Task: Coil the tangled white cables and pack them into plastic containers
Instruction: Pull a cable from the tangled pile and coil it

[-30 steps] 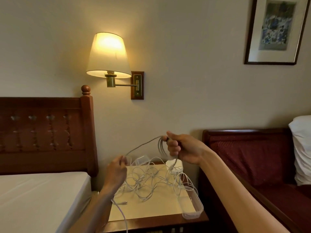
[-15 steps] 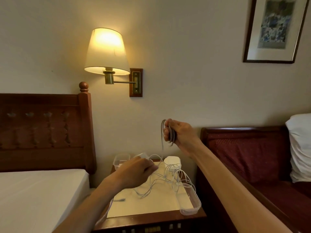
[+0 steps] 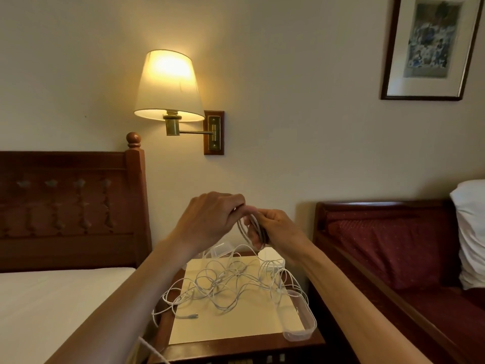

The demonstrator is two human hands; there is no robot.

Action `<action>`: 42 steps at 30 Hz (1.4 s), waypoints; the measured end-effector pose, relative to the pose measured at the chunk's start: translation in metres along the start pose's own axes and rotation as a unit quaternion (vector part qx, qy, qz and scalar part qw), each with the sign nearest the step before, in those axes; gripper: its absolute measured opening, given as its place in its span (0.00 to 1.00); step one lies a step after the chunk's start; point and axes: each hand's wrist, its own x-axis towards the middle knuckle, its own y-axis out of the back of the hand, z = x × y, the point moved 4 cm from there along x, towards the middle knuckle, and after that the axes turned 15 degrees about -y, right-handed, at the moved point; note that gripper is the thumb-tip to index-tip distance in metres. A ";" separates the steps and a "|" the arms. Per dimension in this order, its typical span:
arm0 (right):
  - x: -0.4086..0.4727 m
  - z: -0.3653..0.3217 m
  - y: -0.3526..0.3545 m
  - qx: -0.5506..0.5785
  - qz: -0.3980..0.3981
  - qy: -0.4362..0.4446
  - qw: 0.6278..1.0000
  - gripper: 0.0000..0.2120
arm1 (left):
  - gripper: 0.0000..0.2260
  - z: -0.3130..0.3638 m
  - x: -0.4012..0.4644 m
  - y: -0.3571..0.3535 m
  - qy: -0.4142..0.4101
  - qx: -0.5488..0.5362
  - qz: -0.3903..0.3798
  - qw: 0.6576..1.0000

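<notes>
Lit wall lamp (image 3: 169,85) above headboard (image 3: 70,206) — framed picture (image 3: 430,46), pillow (image 3: 469,232).

A lit wall lamp (image 3: 168,85) glows on the cream wall (image 3: 288,74). Wooden headboard (image 3: 70,206) stands left of the fingers, a red sofa (image 3: 393,245) right.

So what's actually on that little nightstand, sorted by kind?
Clear plastic containers: 2, near right and far left.
White lidded box: 1.
Cream mat: 1.
Tangled white cable heap: 1; strands uncountable.
Total: 5.
</notes>
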 end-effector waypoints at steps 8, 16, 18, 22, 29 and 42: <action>-0.004 -0.001 -0.008 0.206 -0.120 -0.101 0.966 0.17 | 0.28 -0.034 -0.033 -0.034 0.138 -0.206 0.091 0.964; 0.001 -0.015 0.009 0.357 -0.178 -0.068 0.914 0.13 | 0.27 -0.050 -0.105 -0.063 0.201 -0.271 0.131 0.932; 0.002 -0.018 0.014 0.359 -0.157 -0.057 0.918 0.13 | 0.22 -0.053 -0.124 -0.073 0.224 -0.244 0.116 0.937; 0.005 -0.022 0.020 0.327 -0.083 -0.036 0.941 0.14 | 0.18 -0.034 -0.128 -0.082 0.322 -0.259 -0.036 0.910; 0.009 -0.008 0.004 0.087 0.046 -0.004 0.995 0.15 | 0.20 0.052 -0.043 -0.020 0.075 -0.145 -0.224 0.961; -0.003 0.002 -0.015 -0.028 -0.027 0.007 0.999 0.16 | 0.16 -0.008 -0.025 0.002 0.073 -0.014 0.034 0.997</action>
